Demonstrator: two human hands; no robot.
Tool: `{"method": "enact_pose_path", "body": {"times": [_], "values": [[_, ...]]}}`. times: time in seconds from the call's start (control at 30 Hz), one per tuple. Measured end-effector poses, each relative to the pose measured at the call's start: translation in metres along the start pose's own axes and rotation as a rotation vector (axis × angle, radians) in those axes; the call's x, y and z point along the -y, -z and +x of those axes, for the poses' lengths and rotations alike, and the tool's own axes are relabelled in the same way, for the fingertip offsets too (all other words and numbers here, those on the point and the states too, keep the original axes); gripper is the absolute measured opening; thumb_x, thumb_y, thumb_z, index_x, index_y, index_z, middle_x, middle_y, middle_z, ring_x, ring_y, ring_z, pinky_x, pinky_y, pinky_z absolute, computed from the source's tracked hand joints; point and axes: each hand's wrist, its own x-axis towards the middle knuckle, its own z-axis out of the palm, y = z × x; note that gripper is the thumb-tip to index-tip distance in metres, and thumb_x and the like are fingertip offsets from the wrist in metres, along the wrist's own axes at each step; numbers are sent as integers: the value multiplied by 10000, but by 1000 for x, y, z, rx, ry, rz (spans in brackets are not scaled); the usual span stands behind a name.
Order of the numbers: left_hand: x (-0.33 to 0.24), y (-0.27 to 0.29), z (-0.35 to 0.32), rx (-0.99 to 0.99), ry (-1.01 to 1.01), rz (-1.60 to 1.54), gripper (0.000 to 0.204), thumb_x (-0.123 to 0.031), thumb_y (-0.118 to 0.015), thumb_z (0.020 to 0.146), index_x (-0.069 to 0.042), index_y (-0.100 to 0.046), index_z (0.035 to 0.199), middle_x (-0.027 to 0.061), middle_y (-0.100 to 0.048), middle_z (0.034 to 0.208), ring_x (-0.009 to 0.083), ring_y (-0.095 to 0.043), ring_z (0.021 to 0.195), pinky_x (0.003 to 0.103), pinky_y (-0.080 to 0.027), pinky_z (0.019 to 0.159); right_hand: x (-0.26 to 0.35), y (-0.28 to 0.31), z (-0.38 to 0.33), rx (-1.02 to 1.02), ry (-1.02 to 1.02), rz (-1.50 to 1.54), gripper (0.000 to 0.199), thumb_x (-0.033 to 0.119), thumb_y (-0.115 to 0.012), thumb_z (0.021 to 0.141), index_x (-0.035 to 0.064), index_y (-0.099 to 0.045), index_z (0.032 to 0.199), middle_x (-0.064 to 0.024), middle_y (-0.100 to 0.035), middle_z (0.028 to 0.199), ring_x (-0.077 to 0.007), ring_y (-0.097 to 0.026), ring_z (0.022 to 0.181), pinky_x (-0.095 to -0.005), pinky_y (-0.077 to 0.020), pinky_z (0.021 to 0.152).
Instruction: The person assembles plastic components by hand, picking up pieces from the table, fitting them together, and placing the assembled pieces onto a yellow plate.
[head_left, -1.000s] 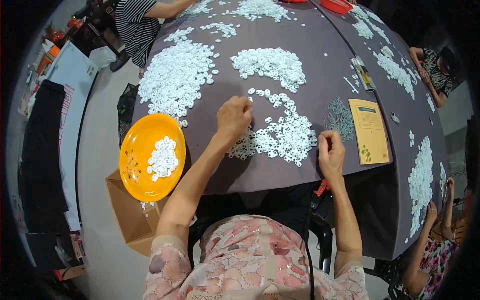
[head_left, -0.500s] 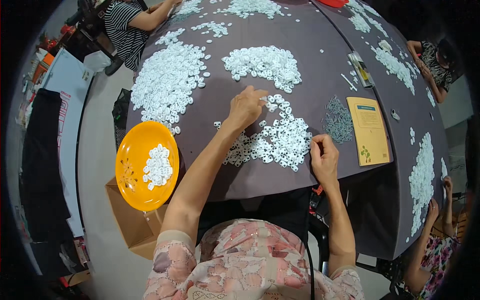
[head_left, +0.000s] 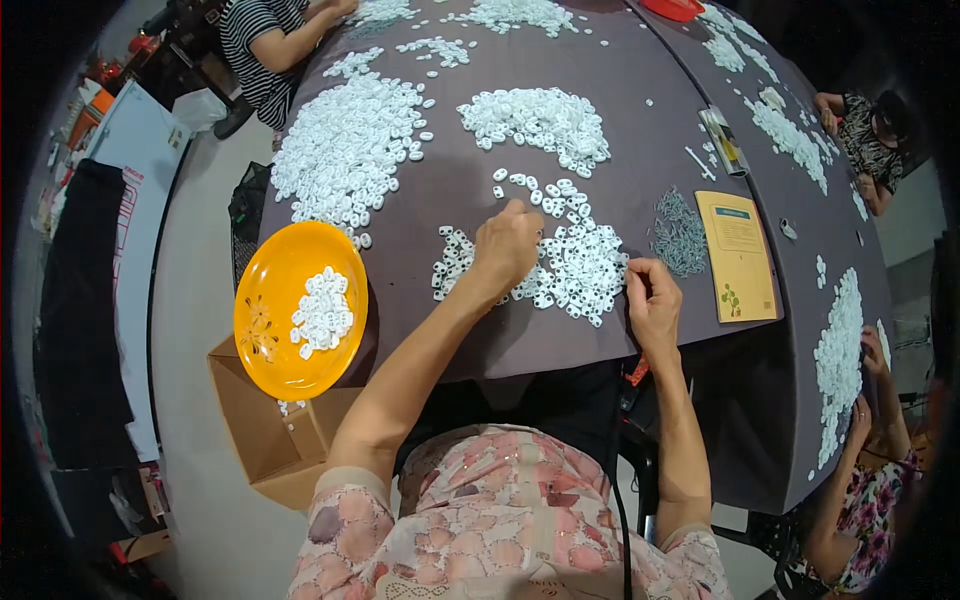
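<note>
Small white plastic pieces with dark holes [head_left: 590, 268] lie in a loose pile before me on the grey-covered table. Over the pile's left part is my left hand [head_left: 508, 248], its fingers curled down and their tips hidden. My right hand [head_left: 654, 303] rests at the pile's right edge with thumb and forefinger pinched together; anything between them is too small to make out. Beyond the left hand, a few white oval pieces [head_left: 518, 179] lie scattered, and behind them is a curved heap of white oval pieces [head_left: 540, 122].
A larger white heap [head_left: 350, 150] lies left, near an orange plate [head_left: 258, 355] holding more pieces. Below it is a cardboard box [head_left: 250, 425]. Right of my pile are small grey pins [head_left: 680, 235] and a yellow booklet [head_left: 735, 285]. Other people work around the table.
My left hand has come back toward me from the scattered pieces to the pile, uncovering a few oval pieces. The right hand stays at the pile's edge. The view has shifted slightly.
</note>
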Motion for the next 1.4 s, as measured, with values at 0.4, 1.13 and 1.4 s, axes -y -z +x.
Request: {"method": "enact_pose_path", "body": {"times": [0.4, 1.13, 1.4], "values": [[-15, 38, -98, -52, 472, -1209, 96, -39, -614, 823, 33, -635, 883, 43, -618, 747, 78, -565, 582, 212, -482, 494, 53, -20, -22, 200, 5, 293, 104, -35, -529, 822, -15, -590, 904, -74, -559, 781, -150, -533, 672, -245, -418, 612], [7, 40, -147, -180, 471, -1377, 135, -7, -567, 845, 54, -594, 963, 67, -629, 775, 78, -592, 635, 200, -513, 555, 82, -96, -50, 462, -226, 687, 200, -70, -496, 811, -32, -599, 978, -64, -663, 858, -96, -630, 806, -217, -504, 712], [6, 41, -148, -186, 478, -1343, 132, -12, -570, 845, 49, -596, 960, 64, -630, 769, 71, -586, 619, 192, -509, 547, 80, -96, -53, 454, -226, 681, 200, -75, -494, 805, -27, -601, 967, -54, -657, 836, -87, -624, 788, -216, -498, 702]]}}
